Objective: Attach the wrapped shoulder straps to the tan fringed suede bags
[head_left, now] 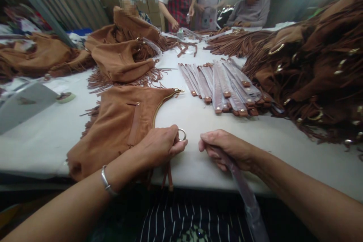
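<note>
A brown suede bag point(119, 117) with fringe lies on the white table in front of me, its zipped opening facing right. My left hand point(163, 141) is closed on a metal ring point(182, 134) at the bag's near end; the ring sticks out past the fingertips. To its right, apart from the ring, my right hand point(224, 146) grips a brown bag strap point(245, 193) wrapped in clear plastic. The strap hangs down over the table's front edge. Its gripped end is mostly hidden by my fingers.
Several plastic-wrapped straps point(221, 83) lie beyond my right hand. A large heap of fringed bags point(320, 64) rises at the right. More brown bags point(121, 60) lie at the back left, near a grey panel point(25, 102) and a tape roll point(65, 97). Several people are across the table point(181, 181).
</note>
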Motion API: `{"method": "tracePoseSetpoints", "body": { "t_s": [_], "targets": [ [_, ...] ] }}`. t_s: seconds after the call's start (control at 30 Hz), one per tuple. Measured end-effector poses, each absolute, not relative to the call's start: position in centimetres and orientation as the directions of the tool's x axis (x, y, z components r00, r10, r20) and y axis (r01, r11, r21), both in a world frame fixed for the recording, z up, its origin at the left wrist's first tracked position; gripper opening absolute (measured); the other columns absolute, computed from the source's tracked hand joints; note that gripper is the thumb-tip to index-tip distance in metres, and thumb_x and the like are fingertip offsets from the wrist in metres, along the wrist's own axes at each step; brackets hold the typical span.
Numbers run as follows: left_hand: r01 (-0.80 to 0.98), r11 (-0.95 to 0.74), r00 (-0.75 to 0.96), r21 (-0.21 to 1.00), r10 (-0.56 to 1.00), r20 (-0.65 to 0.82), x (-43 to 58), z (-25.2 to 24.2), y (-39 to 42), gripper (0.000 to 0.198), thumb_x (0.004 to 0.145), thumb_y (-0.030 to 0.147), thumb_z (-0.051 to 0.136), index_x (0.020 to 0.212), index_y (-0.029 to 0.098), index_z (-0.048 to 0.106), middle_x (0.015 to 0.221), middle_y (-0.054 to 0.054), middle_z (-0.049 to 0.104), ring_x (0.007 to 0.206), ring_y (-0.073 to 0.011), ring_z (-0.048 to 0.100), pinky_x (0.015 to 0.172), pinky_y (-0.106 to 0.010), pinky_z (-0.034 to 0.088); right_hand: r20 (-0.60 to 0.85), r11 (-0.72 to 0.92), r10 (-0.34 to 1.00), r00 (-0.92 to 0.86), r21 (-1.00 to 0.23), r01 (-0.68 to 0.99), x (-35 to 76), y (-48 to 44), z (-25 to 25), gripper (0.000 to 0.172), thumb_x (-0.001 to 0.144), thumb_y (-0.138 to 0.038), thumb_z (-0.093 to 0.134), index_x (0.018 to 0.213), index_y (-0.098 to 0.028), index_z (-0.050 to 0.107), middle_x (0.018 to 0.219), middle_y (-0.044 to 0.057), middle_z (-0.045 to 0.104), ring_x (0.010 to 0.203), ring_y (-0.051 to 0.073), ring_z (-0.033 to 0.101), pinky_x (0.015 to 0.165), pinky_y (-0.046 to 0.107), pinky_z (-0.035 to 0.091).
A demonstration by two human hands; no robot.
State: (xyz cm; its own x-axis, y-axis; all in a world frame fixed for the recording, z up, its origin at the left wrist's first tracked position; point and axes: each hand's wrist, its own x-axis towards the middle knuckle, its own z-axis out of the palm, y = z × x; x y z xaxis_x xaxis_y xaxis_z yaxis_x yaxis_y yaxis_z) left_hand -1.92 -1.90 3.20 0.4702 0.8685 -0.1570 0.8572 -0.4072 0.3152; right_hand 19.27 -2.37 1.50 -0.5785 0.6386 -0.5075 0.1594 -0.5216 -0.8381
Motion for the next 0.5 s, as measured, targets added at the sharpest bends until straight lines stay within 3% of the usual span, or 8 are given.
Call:
{"method": "tracePoseSetpoints", "body": {
  "t_s": [0.1,0.17,0.27,0.33,0.4,0.5],
  "targets": [
    [0.879,-0.388,0.436,0.276,0.889,-0.14,-1.7,3.1,-2.1,0.026,0.088,0.043,0.038,0.08,0.019,0.046,0.07,-0.002,0.062,0.063,-0.0207,0.058,0.055,-0.028,0.032,-0.501,-0.647,0.633,-0.589,-0.761,-0.047,19.3,-4.6,1.8,0.027,0.084,-0.041,0.053,0.078,-0.014,0.05,0.049,-0.007,0.042,0.039,0.006,0.043,0.052,0.027,0.053],
    [0.894,-0.374,0.411,0.248,0.904,-0.121,-1.6,3.1,-2.3,0.028,0.088,0.044,0.036,0.079,0.019,0.046,0.07,-0.003,0.062,0.064,-0.0215,0.059,0.055,-0.028,0.032,-0.534,-0.683,0.635,-0.558,-0.725,-0.083,19.1,-6.8,1.9,0.03,0.086,-0.044,0.05,0.079,-0.015,0.048,0.05,-0.006,0.047,0.037,0.006,0.045,0.045,0.025,0.05],
    [0.901,-0.374,0.401,0.218,0.911,-0.096,-1.5,2.9,-2.5,0.031,0.088,0.046,0.036,0.079,0.019,0.047,0.07,-0.003,0.063,0.064,-0.0218,0.061,0.054,-0.028,0.032,-0.576,-0.701,0.666,-0.473,-0.701,-0.133,18.5,-10.3,1.2,0.034,0.086,-0.05,0.048,0.08,-0.017,0.046,0.044,-0.008,0.042,0.029,0.004,0.032,0.033,0.017,0.038],
    [0.9,-0.389,0.411,0.198,0.908,-0.082,-1.5,2.7,-2.6,0.031,0.088,0.046,0.037,0.079,0.018,0.048,0.069,-0.002,0.063,0.062,-0.0215,0.061,0.053,-0.028,0.033,-0.573,-0.687,0.708,-0.413,-0.693,-0.218,18.2,-12.5,0.3,0.031,0.086,-0.048,0.049,0.08,-0.017,0.045,0.046,-0.009,0.039,0.032,0.004,0.032,0.039,0.019,0.041],
    [0.905,-0.395,0.41,0.159,0.909,-0.071,-1.4,2.6,-2.6,0.03,0.087,0.045,0.038,0.079,0.018,0.048,0.068,-0.003,0.063,0.061,-0.0221,0.061,0.052,-0.028,0.033,-0.552,-0.662,0.739,-0.387,-0.701,-0.264,18.1,-14.7,-0.8,0.031,0.084,-0.047,0.05,0.083,-0.016,0.047,0.054,-0.006,0.044,0.043,0.006,0.042,0.05,0.021,0.044],
    [0.916,-0.393,0.399,0.074,0.914,-0.079,-1.2,2.5,-2.7,0.031,0.088,0.045,0.035,0.08,0.018,0.049,0.069,-0.004,0.063,0.063,-0.0247,0.063,0.051,-0.029,0.034,-0.53,-0.662,0.701,-0.477,-0.732,-0.16,18.7,-17.5,-1.8,0.043,0.08,-0.057,0.052,0.088,-0.014,0.051,0.064,-0.002,0.047,0.053,0.006,0.044,0.048,0.015,0.035]
  ]
}}
